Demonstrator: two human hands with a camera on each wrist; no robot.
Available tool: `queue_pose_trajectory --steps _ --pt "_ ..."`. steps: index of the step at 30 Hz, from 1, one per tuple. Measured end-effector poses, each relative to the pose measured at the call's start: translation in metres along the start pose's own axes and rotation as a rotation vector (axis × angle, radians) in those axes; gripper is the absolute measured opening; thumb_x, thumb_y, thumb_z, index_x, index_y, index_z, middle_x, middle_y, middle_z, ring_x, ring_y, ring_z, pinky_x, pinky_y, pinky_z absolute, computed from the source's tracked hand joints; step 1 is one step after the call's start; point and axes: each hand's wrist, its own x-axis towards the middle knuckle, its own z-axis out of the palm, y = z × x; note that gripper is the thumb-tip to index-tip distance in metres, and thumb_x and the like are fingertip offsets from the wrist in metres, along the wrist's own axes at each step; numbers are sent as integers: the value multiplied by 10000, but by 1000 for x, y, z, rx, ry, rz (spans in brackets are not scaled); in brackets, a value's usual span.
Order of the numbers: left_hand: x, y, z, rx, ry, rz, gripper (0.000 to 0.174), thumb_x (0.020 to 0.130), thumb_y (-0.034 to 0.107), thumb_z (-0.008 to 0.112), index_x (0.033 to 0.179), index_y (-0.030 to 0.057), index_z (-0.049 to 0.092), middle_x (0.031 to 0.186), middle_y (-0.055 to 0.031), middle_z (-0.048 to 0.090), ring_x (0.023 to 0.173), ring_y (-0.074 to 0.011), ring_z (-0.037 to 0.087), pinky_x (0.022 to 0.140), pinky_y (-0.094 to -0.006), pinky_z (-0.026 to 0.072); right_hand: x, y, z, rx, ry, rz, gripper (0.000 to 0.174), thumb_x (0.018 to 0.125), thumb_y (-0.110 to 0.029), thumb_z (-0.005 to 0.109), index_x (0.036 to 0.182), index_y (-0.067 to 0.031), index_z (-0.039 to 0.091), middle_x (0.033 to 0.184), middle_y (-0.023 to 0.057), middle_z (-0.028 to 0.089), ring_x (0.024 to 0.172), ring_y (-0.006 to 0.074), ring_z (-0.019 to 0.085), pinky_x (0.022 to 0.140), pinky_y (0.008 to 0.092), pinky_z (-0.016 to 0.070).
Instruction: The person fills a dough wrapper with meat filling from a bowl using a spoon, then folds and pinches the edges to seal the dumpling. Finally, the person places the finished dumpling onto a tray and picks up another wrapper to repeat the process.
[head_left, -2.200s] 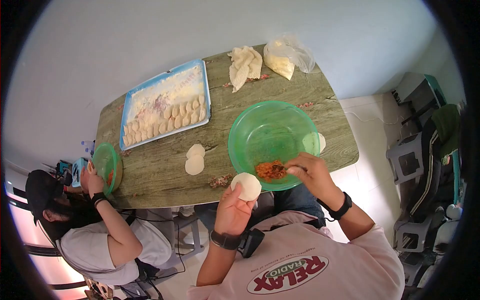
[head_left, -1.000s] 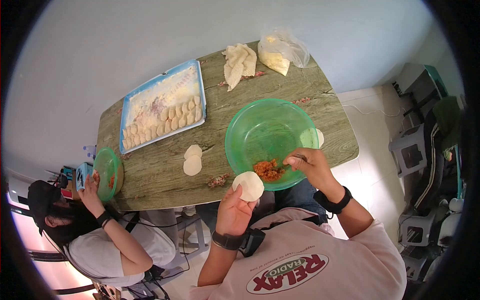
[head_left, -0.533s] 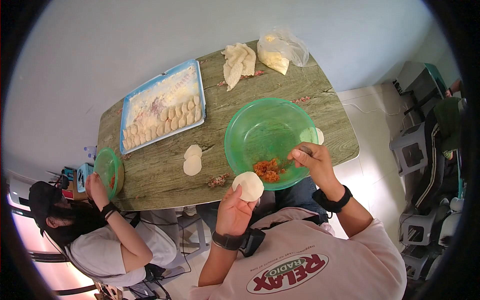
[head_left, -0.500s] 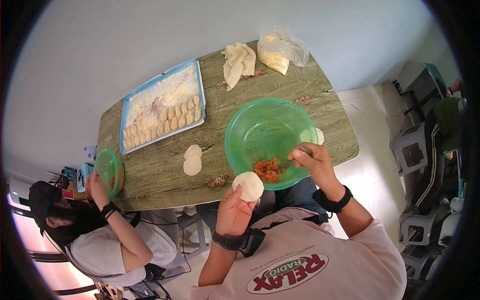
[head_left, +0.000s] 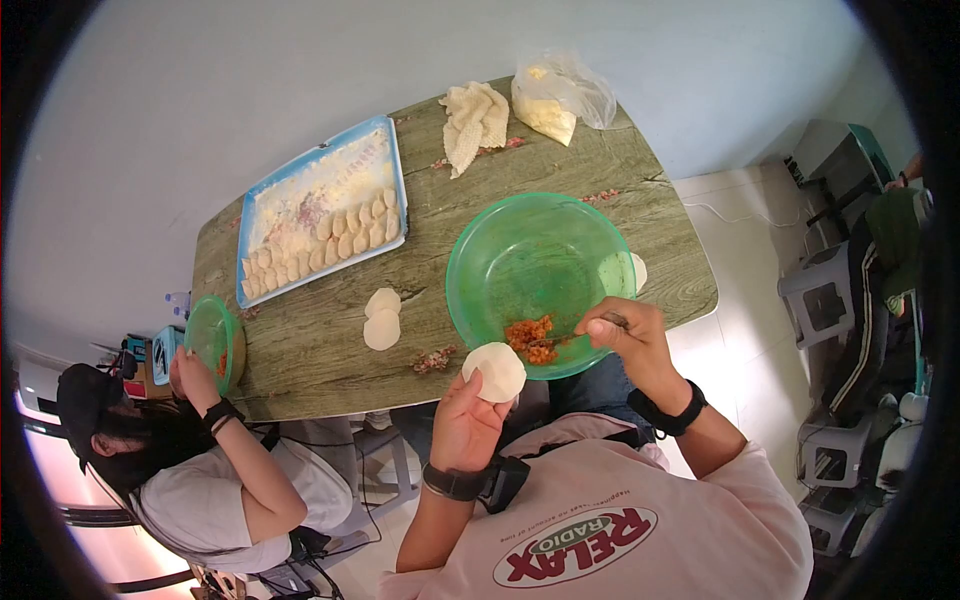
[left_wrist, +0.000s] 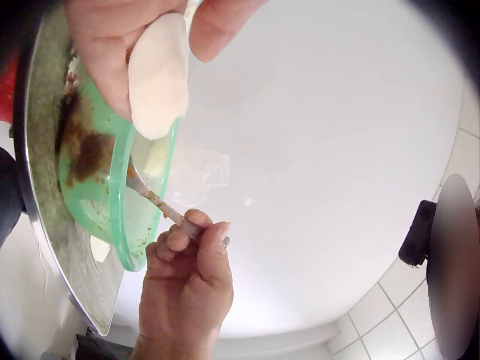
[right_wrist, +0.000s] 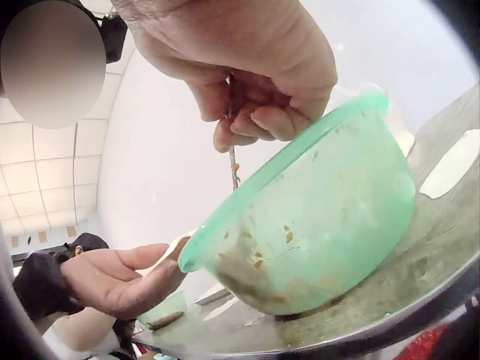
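With the left hand (head_left: 468,430) pinching the wrapper (head_left: 494,372) and the right (head_left: 634,345) gripping the spoon (head_left: 615,322), overfilling could spill orange filling (head_left: 530,338).

green bowl (head_left: 480,290): open from above | in way: rim (head_left: 541,196), right hand (head_left: 637,342)

The pale pink shirt (head_left: 690,500) carries 1 oval logo (head_left: 577,548) with 2 readable words — "RELAX" in large dark red letters, "RADIO" in white on green. Above it runs 1 small curved line — too tiny to read fully.
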Motion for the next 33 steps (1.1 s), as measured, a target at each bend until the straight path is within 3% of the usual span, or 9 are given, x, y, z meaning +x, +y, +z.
queue_pose_trajectory --steps 7,18,26,28,33 --pt "0 1 1 -2 14 -6 361 940 106 453 1277 -12 399 1294 -139 492 1215 -259 472 1046 -423 372 3 13 6 -47 3 36 298 883 -265 610 832 27 632 648 31 576 612 94 523 561 244 416" --pt "0 1 1 -5 16 2 345 936 107 464 1257 -12 418 1283 -136 503 1207 -258 479 1043 -429 375 20 5 0 97 127 249 344 887 -321 601 732 -14 623 551 12 521 491 67 443 466 208 343" --pt "-4 0 -3 14 27 -20 335 936 121 473 1242 -11 437 1275 -140 509 1196 -257 489 1036 -428 381 18 3 -9 185 230 215 320 895 -303 580 750 -21 627 554 1 521 487 72 450 458 206 341" --pt "-4 3 2 29 -23 -16 325 943 140 467 1230 -13 454 1228 -135 541 1141 -244 531 958 -386 442 16 0 -11 196 243 205 314 897 -296 574 758 -21 629 560 0 522 494 73 453 464 207 344" --pt "-4 9 28 35 -81 -34 368 953 167 451 1258 -35 415 1273 -149 501 1190 -245 489 1019 -386 389 6 -17 -9 278 307 24 308 906 -283 556 783 -9 624 587 25 541 529 95 483 512 224 368"
